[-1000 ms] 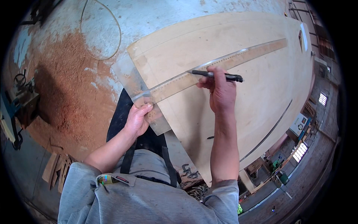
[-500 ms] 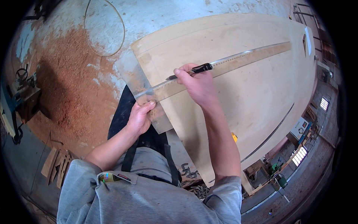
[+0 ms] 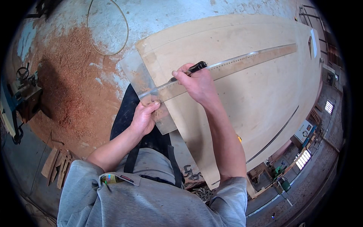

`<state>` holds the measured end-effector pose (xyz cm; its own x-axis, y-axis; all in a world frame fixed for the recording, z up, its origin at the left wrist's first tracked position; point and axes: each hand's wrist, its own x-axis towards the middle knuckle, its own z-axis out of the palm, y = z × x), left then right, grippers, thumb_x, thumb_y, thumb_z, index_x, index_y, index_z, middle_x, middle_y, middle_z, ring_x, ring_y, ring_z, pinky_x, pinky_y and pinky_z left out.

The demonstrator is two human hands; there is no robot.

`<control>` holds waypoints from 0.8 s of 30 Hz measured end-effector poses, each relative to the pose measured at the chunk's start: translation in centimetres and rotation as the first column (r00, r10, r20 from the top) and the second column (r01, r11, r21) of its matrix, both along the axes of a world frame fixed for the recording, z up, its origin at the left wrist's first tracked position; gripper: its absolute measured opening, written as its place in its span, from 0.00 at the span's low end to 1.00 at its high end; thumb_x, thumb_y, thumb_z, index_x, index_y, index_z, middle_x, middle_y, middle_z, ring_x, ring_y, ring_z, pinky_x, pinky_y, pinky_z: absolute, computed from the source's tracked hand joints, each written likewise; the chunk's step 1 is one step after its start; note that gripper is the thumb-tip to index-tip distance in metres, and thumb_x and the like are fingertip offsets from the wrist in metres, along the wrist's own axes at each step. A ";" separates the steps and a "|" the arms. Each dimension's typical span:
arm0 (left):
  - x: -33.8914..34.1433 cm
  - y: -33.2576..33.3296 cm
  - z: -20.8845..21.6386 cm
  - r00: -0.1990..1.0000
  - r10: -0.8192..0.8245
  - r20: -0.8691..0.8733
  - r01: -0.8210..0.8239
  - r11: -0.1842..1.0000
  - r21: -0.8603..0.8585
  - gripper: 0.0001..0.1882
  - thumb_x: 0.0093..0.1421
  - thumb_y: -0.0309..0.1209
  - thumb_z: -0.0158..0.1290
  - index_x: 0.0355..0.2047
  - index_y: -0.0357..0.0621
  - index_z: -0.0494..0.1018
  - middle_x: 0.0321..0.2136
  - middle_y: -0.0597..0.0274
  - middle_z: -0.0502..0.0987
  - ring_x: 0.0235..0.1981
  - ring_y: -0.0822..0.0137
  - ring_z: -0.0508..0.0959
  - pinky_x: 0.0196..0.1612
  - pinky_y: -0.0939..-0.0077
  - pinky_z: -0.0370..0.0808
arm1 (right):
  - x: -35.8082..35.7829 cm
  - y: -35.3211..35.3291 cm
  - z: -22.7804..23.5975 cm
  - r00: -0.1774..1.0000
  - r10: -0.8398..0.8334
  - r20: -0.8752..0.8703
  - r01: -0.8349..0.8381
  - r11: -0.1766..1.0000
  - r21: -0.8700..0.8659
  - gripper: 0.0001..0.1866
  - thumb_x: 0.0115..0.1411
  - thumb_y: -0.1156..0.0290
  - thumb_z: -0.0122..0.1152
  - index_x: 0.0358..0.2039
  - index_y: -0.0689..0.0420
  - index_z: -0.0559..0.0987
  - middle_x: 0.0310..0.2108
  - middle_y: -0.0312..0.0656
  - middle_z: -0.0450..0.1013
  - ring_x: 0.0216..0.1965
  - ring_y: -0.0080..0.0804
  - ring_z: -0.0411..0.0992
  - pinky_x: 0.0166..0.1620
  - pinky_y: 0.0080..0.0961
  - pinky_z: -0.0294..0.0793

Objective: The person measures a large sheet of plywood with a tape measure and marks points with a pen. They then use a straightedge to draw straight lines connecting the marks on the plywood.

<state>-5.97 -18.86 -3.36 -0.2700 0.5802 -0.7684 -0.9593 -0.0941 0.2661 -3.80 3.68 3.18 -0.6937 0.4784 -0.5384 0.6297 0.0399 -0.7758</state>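
A broad, pale wooden worktop [image 3: 249,102] fills the middle of a workshop; reddish sawdust [image 3: 72,98] covers the floor [image 3: 166,13] to its left, near a machine with a handwheel [image 3: 23,73]. A clear T-square [image 3: 242,63] lies across the worktop, its crosspiece overhanging the edge, pinched in the left hand [image 3: 144,118]. The right hand [image 3: 198,85] grips a dark pen [image 3: 197,67], tip at the T-square's upper edge. Print on the shirt's [image 3: 159,202] small label [image 3: 127,179] is illegible.
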 end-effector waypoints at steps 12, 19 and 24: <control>0.0 0.3 0.5 1.000 0.026 0.003 -0.026 1.000 0.012 0.14 0.66 0.23 0.52 0.51 0.44 0.69 0.47 0.59 0.77 0.47 0.61 0.81 0.50 0.56 0.83 | 0.3 0.7 -0.2 0.996 0.090 -0.028 -0.087 0.992 0.093 0.15 0.57 0.60 0.66 0.29 0.62 0.82 0.21 0.45 0.76 0.25 0.36 0.75 0.34 0.31 0.74; 0.2 0.0 0.0 1.000 0.013 0.005 -0.013 1.000 -0.025 0.15 0.65 0.22 0.52 0.52 0.46 0.69 0.48 0.59 0.77 0.48 0.60 0.81 0.51 0.53 0.82 | 0.7 3.2 0.3 0.993 0.052 0.106 -0.070 0.984 0.165 0.15 0.58 0.60 0.66 0.29 0.61 0.81 0.22 0.44 0.76 0.26 0.34 0.74 0.35 0.31 0.74; 0.3 0.0 -0.2 1.000 0.013 -0.015 -0.013 0.999 -0.031 0.21 0.65 0.23 0.51 0.58 0.44 0.64 0.53 0.55 0.74 0.53 0.52 0.78 0.55 0.42 0.78 | 0.7 3.5 0.9 0.993 0.068 0.099 -0.088 0.974 0.210 0.15 0.58 0.59 0.66 0.29 0.61 0.81 0.23 0.44 0.76 0.27 0.35 0.75 0.37 0.33 0.74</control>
